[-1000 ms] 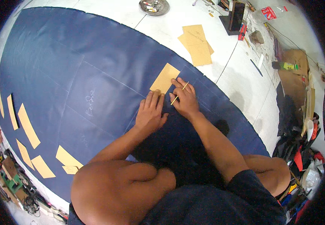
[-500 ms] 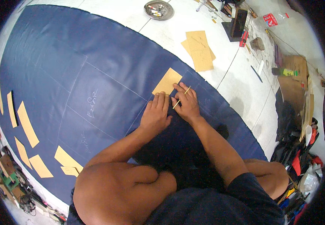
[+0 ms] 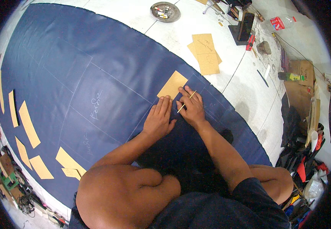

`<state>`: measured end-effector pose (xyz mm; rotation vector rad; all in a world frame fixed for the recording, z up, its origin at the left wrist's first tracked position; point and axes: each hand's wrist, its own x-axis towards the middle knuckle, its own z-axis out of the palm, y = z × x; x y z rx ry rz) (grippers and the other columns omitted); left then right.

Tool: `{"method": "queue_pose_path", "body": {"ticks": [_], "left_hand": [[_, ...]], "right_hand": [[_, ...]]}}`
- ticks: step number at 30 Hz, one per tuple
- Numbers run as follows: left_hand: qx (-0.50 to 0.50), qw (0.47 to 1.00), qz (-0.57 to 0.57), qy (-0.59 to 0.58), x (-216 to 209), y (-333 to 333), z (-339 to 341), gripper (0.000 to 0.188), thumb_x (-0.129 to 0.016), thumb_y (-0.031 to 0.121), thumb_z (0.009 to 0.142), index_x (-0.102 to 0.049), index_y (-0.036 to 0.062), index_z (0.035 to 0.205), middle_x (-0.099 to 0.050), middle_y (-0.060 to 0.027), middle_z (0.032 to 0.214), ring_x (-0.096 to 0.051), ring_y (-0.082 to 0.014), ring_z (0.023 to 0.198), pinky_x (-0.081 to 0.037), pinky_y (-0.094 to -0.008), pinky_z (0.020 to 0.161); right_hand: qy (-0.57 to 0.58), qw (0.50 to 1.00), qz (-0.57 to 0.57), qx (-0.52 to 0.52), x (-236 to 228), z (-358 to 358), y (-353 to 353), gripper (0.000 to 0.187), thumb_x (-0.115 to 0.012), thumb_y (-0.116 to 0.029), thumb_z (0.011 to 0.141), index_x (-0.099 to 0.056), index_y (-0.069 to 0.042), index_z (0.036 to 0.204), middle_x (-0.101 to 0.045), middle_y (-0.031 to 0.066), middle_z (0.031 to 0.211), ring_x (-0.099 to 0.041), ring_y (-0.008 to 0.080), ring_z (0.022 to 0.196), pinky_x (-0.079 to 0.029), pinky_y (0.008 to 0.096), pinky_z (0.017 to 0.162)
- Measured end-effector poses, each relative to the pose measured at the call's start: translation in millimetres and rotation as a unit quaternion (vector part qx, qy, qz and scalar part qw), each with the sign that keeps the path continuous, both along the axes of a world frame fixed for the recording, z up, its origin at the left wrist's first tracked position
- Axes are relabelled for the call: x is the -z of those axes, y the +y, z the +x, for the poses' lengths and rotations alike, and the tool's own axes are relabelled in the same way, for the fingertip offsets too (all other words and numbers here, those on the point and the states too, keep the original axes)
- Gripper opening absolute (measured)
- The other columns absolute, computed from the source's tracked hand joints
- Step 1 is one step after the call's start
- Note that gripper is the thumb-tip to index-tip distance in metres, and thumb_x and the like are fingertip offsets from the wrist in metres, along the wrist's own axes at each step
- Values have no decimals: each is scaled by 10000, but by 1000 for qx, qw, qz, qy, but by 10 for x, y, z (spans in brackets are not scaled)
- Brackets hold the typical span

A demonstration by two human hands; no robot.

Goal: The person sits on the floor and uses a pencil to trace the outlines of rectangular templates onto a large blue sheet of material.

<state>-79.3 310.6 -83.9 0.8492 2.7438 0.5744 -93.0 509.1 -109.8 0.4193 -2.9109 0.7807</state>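
Note:
A tan rectangular card (image 3: pixel 172 84) lies on a large sheet of dark blue material (image 3: pixel 127 57) marked with thin pale lines and handwriting. My left hand (image 3: pixel 159 119) rests with outstretched fingers on the card's near edge, holding nothing. At the card's right side, my right hand (image 3: pixel 192 108) is closed around a thin yellowish stick (image 3: pixel 186 101), slanted between its fingers. Fingertips of that hand touch the card's right corner. The tip of the stick is too small to make out.
Several tan card pieces (image 3: pixel 30 124) lie on the sheet's left part. Beyond its far edge are two stacked cards (image 3: pixel 207 53), an ashtray (image 3: pixel 165 12), a phone on a stand (image 3: pixel 245 28), a red cutter (image 3: pixel 251 41) and a plastic bottle (image 3: pixel 281 23). Clutter (image 3: pixel 312 171) lies right.
The whole view has shifted slightly. My hands stay at the card's near and right edges, with the stick still in my right hand.

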Motion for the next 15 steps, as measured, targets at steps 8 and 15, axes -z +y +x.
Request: {"method": "queue_pose_path", "body": {"ticks": [8,15], "left_hand": [[-5,1000,6,-21,30,0,10,841,-705,410,877,-401,-72,1496,-368,-220,1576,-354,-359,1476,-368,-434,1145],[-10,999,5,-30,1,5,-6,863,-739,405,846,-409,-67,1489,-351,-218,1589,-366,-357,1467,-373,-442,1141]], "right_hand": [[-2,1000,3,2,-2,6,15,137,-719,-191,909,-612,-108,888,-628,86,1406,-519,320,1371,-368,506,1105],[-18,1000,10,-3,16,7,16,149,-685,-236,922,-624,-100,915,-597,92,1442,-512,325,1372,-365,510,1122]]}}
